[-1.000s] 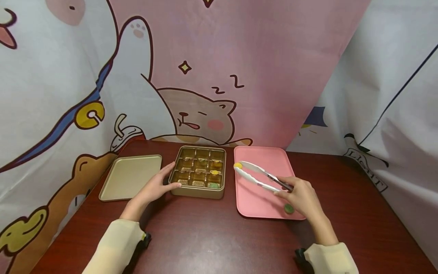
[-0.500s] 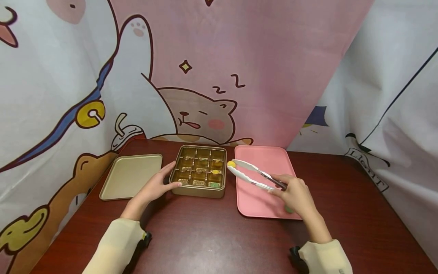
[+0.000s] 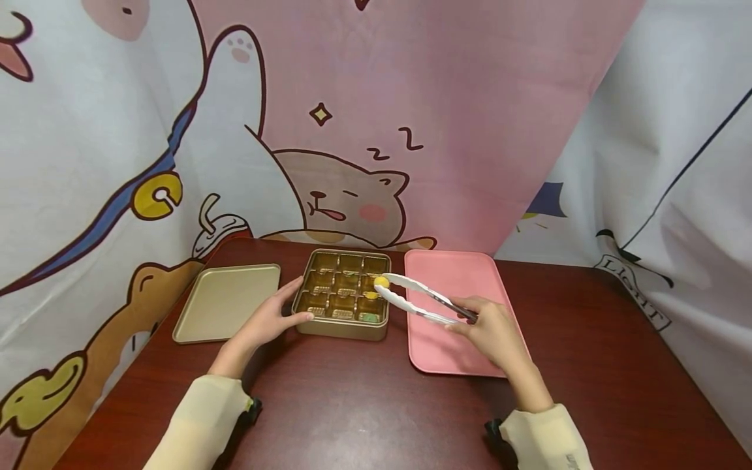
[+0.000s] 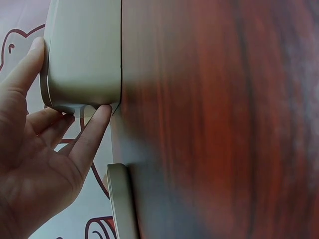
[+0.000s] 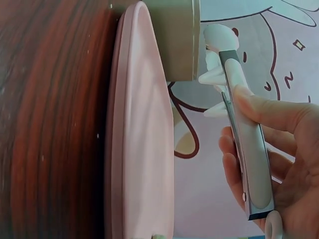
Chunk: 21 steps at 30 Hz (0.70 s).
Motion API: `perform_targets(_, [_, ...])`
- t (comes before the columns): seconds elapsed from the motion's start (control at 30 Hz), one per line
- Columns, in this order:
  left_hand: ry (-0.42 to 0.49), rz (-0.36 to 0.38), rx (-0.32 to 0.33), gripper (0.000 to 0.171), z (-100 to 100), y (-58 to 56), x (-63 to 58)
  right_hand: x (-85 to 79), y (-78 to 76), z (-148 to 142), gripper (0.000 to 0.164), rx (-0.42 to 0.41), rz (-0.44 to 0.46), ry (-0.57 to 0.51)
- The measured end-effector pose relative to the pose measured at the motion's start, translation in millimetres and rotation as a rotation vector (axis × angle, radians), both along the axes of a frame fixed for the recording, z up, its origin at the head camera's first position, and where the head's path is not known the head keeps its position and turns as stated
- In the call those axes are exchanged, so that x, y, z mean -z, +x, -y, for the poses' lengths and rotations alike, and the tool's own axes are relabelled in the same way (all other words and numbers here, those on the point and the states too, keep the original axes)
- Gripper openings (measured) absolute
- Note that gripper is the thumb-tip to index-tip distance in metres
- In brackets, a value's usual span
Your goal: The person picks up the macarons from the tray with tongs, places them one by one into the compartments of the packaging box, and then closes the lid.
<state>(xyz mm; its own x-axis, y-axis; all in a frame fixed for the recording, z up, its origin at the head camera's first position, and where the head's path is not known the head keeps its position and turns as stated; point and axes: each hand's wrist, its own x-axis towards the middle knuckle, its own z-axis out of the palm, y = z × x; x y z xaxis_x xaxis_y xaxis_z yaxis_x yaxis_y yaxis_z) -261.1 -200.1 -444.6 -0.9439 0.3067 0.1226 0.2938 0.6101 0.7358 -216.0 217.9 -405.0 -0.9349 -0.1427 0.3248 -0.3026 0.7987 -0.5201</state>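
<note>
Over the nine-cell gold box (image 3: 343, 329), abt 3 o'clock, the tongs (image 3: 412, 284) pinch a yellow ball (image 3: 382, 282) at their tips; R hand (image 3: 490, 329) grips them, squeezed w/ just the ball between. L hand (image 3: 271, 318) braces the box at 8 o'clock, fingers fairly straight. Prob. risk: squeeze slackens or skews, so ball slips onto the yellow piece (image 3: 371, 296) (exact height unclear), or low tips clip the rim

Black wrist gear (image 3: 501, 444) shows under a cream left sleeve (image 3: 196, 418) and matching right sleeve (image 3: 543, 434) with a dark mark (image 3: 571, 462).
</note>
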Motion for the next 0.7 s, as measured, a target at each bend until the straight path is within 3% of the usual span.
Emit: perform_targets(0.7, [0.004,0.002,-0.007,0.088,1,-0.9,-0.9,-3.6,-19.0,45,0.049,-0.070,0.008,0.012])
